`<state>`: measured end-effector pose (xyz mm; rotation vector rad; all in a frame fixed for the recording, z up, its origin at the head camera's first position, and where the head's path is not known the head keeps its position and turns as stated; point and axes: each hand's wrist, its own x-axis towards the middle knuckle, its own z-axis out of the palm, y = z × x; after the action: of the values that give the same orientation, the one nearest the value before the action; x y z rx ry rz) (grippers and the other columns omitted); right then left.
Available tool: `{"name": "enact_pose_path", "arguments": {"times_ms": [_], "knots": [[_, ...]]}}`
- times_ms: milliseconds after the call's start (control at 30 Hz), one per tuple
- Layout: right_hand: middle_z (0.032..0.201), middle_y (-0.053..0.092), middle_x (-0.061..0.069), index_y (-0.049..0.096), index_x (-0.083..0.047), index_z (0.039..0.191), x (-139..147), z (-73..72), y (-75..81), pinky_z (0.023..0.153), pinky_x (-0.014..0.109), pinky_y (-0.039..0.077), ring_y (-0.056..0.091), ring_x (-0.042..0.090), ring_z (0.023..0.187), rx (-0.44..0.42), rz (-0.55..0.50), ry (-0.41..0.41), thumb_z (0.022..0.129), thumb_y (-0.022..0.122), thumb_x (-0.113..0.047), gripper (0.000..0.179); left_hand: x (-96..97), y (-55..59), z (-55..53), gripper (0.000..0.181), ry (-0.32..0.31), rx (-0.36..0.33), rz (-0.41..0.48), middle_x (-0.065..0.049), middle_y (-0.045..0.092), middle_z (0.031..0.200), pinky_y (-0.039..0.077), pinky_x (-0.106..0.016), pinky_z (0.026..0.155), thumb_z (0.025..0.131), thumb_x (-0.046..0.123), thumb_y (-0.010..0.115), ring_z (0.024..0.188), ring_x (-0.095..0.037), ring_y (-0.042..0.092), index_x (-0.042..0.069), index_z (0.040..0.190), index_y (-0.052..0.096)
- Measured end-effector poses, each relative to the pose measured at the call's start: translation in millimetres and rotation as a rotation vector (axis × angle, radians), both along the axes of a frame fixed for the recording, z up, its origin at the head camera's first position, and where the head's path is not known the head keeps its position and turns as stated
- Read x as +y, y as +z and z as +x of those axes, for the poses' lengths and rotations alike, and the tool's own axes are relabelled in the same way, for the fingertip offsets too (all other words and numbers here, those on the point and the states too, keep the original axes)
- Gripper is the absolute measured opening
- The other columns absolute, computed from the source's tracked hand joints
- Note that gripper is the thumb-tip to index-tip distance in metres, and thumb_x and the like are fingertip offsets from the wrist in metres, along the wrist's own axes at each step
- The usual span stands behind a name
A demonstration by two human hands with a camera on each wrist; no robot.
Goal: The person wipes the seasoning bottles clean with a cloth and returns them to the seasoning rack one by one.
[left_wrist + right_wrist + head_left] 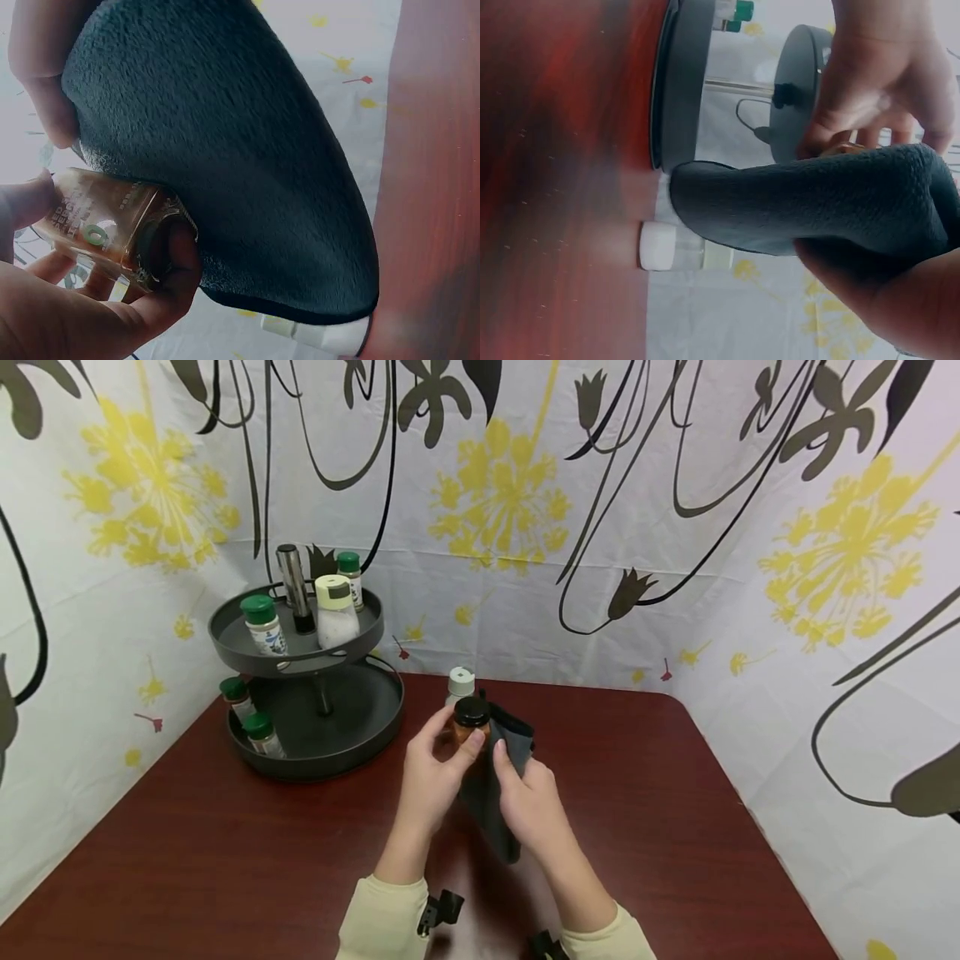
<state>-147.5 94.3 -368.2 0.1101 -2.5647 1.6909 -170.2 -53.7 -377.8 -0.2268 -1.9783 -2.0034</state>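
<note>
A small spice jar point(467, 733) with a black lid and orange-brown contents is held up over the table by my left hand point(433, 768). In the left wrist view printed text shows on the jar's point(97, 217) side, and fingers curl round its ends. My right hand point(531, 802) grips a dark grey cloth point(487, 806), thumb on top. The cloth point(217, 150) lies against the jar in the left wrist view and hangs down below the hands. From the right wrist, the cloth point(802, 195) hides most of the jar.
A two-tier dark turntable rack point(315, 768) stands at the back left. It carries green-capped jars point(264, 625), a white-topped shaker point(337, 614) and a metal cylinder point(295, 585). Behind my hands stands a white-capped container point(461, 682) on the reddish-brown table point(637, 827). Patterned fabric hangs behind.
</note>
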Motion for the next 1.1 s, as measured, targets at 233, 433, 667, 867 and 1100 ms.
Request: {"name": "enact_pose_path", "arguments": {"times_ms": [233,433,667,867,1100], "knots": [[0.124,0.073,0.016,0.067,-0.009,0.138,5,0.1,18.1,0.093,0.039,0.056,0.070,0.025,0.108,0.094,-0.122,-0.034,0.113,0.044,-0.050,0.053,5.6,-1.7,0.4,0.051,-0.046,0.002,-0.020,-0.013,0.071,0.132,0.058,-0.036,0.097,0.098,0.016,0.078,0.115,-0.026,0.067,0.016,0.146,0.064],[0.126,0.072,0.021,0.064,0.000,0.140,-2,1.2,15.7,0.089,0.025,0.054,0.068,0.019,0.103,0.284,-0.279,-0.041,0.115,0.046,-0.034,0.046,8.6,-4.0,1.2,0.049,-0.048,0.008,-0.040,-0.013,0.072,0.129,0.057,-0.043,0.096,0.096,0.016,0.080,0.114,-0.026,0.066,0.017,0.143,0.067],[0.114,0.073,0.019,0.069,-0.001,0.131,-5,-1.5,-12.0,0.085,0.030,0.055,0.068,0.016,0.094,0.153,-0.234,-0.017,0.115,0.045,-0.042,0.049,2.6,-2.8,2.1,0.047,0.007,0.007,0.002,-0.013,0.072,0.126,0.056,-0.048,0.103,0.097,0.015,0.079,0.114,-0.025,0.067,0.015,0.143,0.067],[0.118,0.076,0.015,0.072,-0.005,0.128,1,-6.8,-14.1,0.091,0.040,0.057,0.072,0.022,0.105,-0.001,-0.137,0.019,0.112,0.044,-0.054,0.059,2.3,-3.0,1.2,0.049,0.013,-0.011,-0.001,-0.014,0.071,0.130,0.054,-0.052,0.109,0.097,0.014,0.079,0.120,-0.027,0.066,0.013,0.145,0.065],[0.120,0.075,0.016,0.070,-0.006,0.133,6,-8.1,8.3,0.093,0.043,0.058,0.072,0.024,0.104,0.023,-0.132,0.023,0.113,0.045,-0.050,0.055,6.4,-5.7,1.8,0.053,0.000,-0.009,-0.010,-0.012,0.070,0.136,0.054,-0.053,0.106,0.096,0.014,0.079,0.122,-0.028,0.065,0.015,0.147,0.064]]}}
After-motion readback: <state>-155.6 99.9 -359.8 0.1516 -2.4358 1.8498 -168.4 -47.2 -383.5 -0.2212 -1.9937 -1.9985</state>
